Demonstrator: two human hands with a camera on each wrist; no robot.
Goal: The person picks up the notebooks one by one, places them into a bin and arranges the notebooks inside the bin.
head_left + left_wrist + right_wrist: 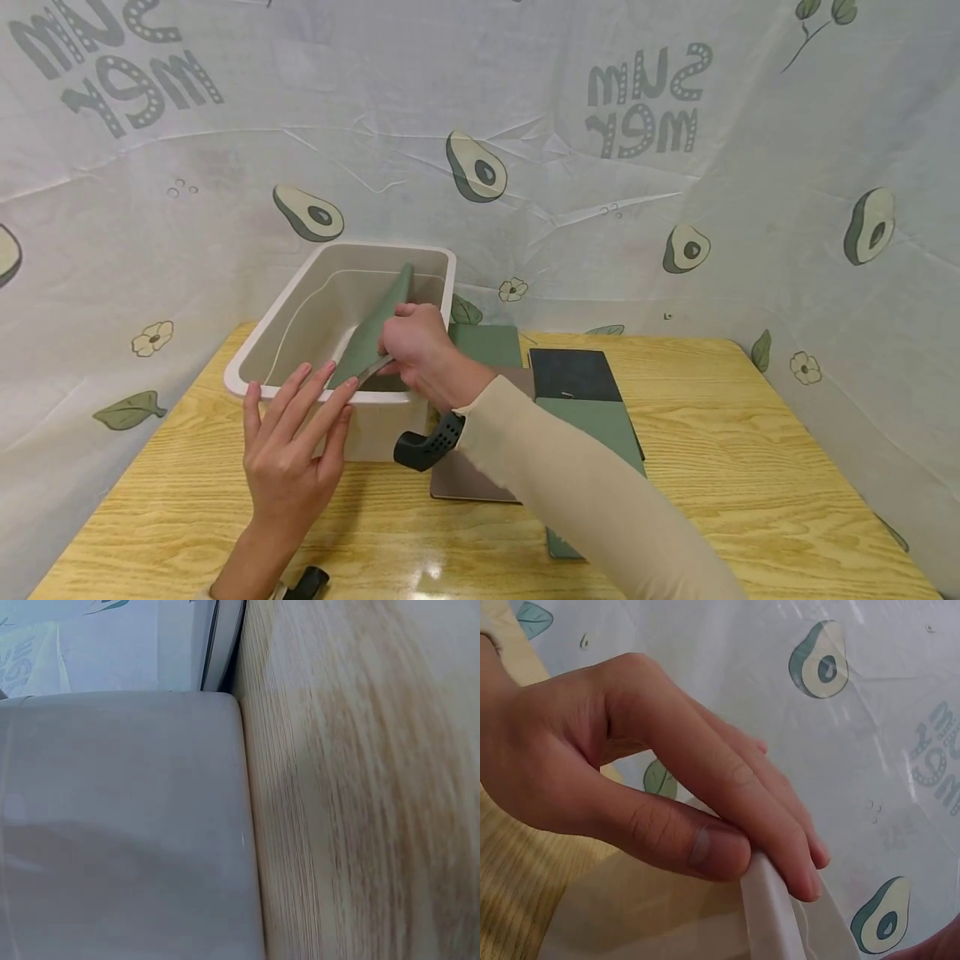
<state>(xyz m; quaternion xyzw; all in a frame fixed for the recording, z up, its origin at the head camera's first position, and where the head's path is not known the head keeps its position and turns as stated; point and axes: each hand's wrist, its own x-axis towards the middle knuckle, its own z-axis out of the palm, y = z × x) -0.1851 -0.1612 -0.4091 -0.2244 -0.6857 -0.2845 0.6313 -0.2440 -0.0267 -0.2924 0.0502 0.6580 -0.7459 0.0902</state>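
A white plastic bin (378, 425) stands at the left of the table. Inside it, a green notebook (375, 321) leans at a slant, its page edge facing the front rim. My right hand (420, 342) reaches over the bin's right side and grips this notebook near its upper edge; the fingertips are partly hidden. At the front rim, my left hand (296, 442) has its fingers laid over the edge and its thumb outside. In the right wrist view, the left hand's thumb and fingers (742, 776) pinch the bin's rim (769, 915).
Right of the bin lie overlapping notebooks: a brown one (472, 475), a black one (573, 375), a green one (592, 421) and another green one (487, 343) behind. A printed curtain (555, 208) hangs around the wooden table (720, 467). The left wrist view shows the bin's outer wall (127, 825).
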